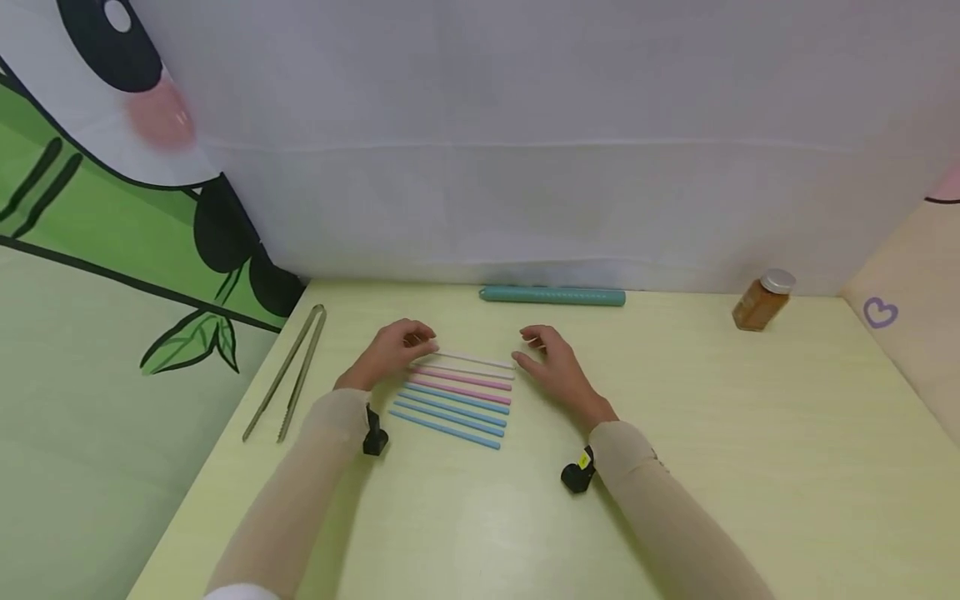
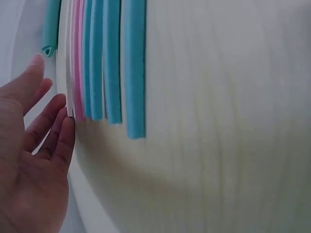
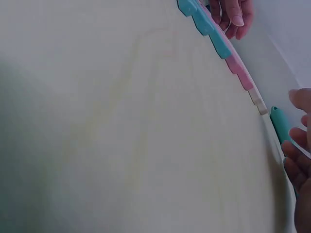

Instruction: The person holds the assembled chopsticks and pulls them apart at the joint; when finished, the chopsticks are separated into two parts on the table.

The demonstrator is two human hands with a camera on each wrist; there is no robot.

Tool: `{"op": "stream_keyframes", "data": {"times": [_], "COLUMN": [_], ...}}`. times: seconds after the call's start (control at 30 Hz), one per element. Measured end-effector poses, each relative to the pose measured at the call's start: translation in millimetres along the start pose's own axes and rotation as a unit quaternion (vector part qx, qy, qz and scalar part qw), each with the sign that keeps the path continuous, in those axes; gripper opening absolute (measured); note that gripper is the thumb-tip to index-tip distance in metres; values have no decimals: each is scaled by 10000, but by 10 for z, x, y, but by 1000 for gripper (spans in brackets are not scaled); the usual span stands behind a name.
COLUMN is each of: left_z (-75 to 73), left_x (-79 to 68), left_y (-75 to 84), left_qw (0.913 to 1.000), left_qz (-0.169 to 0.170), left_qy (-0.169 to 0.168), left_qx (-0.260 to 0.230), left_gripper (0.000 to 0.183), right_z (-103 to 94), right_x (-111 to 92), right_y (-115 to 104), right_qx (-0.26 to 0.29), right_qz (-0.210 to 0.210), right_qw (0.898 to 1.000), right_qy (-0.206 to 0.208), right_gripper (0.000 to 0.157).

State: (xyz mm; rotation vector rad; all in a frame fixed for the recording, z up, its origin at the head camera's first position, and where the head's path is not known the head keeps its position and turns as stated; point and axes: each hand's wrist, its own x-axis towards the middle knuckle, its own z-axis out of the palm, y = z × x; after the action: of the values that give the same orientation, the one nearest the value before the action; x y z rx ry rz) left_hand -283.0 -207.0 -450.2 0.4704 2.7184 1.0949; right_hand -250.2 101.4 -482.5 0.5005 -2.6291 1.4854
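Observation:
Two white sticks (image 1: 476,360), two pink sticks (image 1: 461,380) and several blue sticks (image 1: 446,430) lie side by side in a row on the table. At the left ends of the white sticks is my left hand (image 1: 393,350), its fingers loosely bent and the thumb apart from them in the left wrist view. Fingertips of that hand are close to a white stick's end; whether they touch it I cannot tell. My right hand (image 1: 555,367) hovers just beyond the right ends, fingers relaxed and spread from the thumb, with nothing in it.
Behind the hands, a long teal case-like object (image 1: 552,296) lies along the table's back edge. Metal tongs (image 1: 296,367) lie at the left edge. A jar with a silver lid and brown contents (image 1: 762,302) stands at the back right, before the cloth-covered wall.

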Motion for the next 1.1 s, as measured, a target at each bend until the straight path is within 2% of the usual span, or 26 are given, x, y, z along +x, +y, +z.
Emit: {"op": "stream_keyframes", "data": {"times": [0.1, 0.23, 0.4, 0.67, 0.77, 0.87, 1.0, 1.1], "left_z": [31, 52, 66, 78, 46, 12, -36, -40], "left_x": [31, 55, 70, 66, 41, 33, 47, 53], "left_y": [-5, 1, 24, 26, 79, 144, 273, 427], "left_qw": [9999, 9996, 9980, 9968, 9978, 9982, 9950, 9901], "left_qz": [33, 139, 246, 499, 445, 442, 712, 897], "left_qy": [-85, -121, -123, -15, -45, -73, -290, -563], "left_qx": [60, 217, 560, 618, 498, 392, 642, 926], "left_gripper": [26, 19, 11, 5, 5, 5, 14, 19], "right_z": [47, 69, 64, 64, 38, -14, -87, -123], "right_x": [10, 15, 12, 8, 2, -10, -16, 3], "right_y": [-2, 2, -11, -36, -66, -121, -194, -219], "right_qx": [-219, -559, -615, -882, -907, -731, -487, -543], "right_qz": [2, -158, -294, -302, -327, -142, 62, -84], "right_qw": [9996, 9979, 9969, 9942, 9942, 9962, 9975, 9967], "right_qy": [-155, -291, -399, -540, -483, -443, -504, -593], "right_gripper": [38, 23, 8, 7, 8, 10, 11, 13]}}
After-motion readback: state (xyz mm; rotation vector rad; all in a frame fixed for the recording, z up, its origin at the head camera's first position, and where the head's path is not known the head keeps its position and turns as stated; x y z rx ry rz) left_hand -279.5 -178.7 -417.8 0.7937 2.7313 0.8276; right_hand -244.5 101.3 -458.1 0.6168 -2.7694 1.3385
